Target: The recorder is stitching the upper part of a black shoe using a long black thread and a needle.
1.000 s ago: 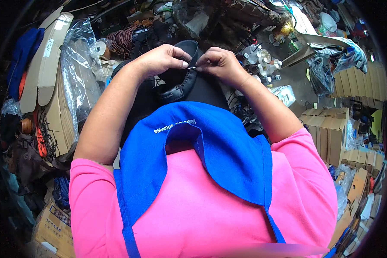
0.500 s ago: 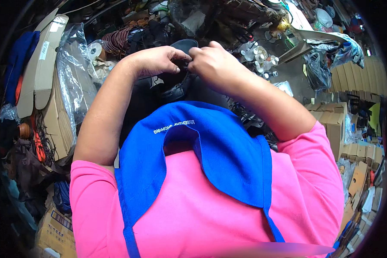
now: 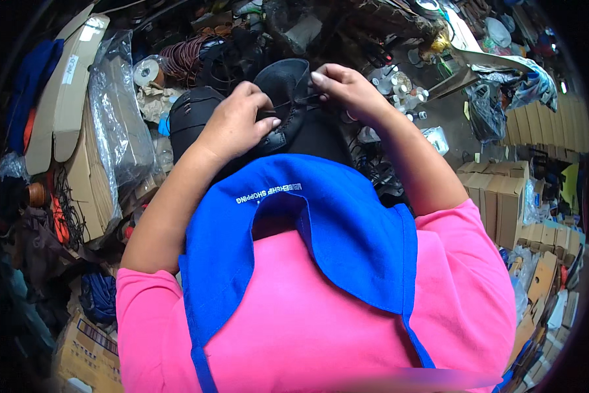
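A black shoe (image 3: 286,98) with a row of stitches along its side rests on my dark-clad lap, past the blue apron (image 3: 347,216). My left hand (image 3: 237,121) is at the shoe's left side, fingers curled and thumb pressed in, closed on a thin dark thread. On the other side, my right hand (image 3: 348,90) pinches thread close to the shoe's right edge. Thin strands show between the shoe and both hands, though the fingertips partly hide them.
Flattened cardboard (image 3: 72,85) and a plastic-wrapped package (image 3: 119,124) lie at left, near a thread spool (image 3: 148,71) and coiled brown cord (image 3: 183,59). Small bottles (image 3: 402,92) cluster at right, with stacked cardboard boxes (image 3: 497,196) farther right.
My hands were close together over the shoe and have drawn apart. The left hand came down nearer to me; the right moved rightward. More of the shoe now shows between them.
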Demonstrator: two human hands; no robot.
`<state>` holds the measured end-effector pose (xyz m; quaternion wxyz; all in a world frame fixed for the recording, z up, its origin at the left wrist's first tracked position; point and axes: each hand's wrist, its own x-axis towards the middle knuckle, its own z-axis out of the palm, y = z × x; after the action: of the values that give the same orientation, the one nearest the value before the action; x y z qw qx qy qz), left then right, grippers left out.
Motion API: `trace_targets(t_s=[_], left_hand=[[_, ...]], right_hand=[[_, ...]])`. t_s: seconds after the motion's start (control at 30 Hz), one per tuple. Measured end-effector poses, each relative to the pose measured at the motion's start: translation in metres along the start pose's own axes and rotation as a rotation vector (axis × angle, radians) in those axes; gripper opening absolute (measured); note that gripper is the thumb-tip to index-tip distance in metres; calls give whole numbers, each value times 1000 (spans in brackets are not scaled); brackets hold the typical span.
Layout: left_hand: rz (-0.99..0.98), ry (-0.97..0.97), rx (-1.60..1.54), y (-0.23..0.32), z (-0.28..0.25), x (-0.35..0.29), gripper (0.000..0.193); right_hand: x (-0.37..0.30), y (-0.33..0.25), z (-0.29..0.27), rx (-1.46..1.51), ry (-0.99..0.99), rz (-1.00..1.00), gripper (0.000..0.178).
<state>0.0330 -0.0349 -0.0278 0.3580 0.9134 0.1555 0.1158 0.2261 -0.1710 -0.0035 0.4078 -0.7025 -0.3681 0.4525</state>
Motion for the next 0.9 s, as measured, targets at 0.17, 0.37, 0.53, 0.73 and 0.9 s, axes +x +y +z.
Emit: trace_targets(t_s=[0.17,0.37,0.53,0.73,0.9], left_hand=[[-79,-135,-15,-9,-21,-9,15],[-459,325,-391,-60,-83,-18,25],[-106,208,-1717,-38,-64,-14,43],[-437,371,-1725,-72,-53,-25,41],[-615,483,-1298,-76,-73,-23,35]], right_hand=[[-6,23,0,-451,-57,-312,34],[27,52,-17,147,459,-110,37],[22,3,13,1407,320,111,43],[0,61,-15,1144,-32,-48,51],[-5,69,-25,966,188,217,45]])
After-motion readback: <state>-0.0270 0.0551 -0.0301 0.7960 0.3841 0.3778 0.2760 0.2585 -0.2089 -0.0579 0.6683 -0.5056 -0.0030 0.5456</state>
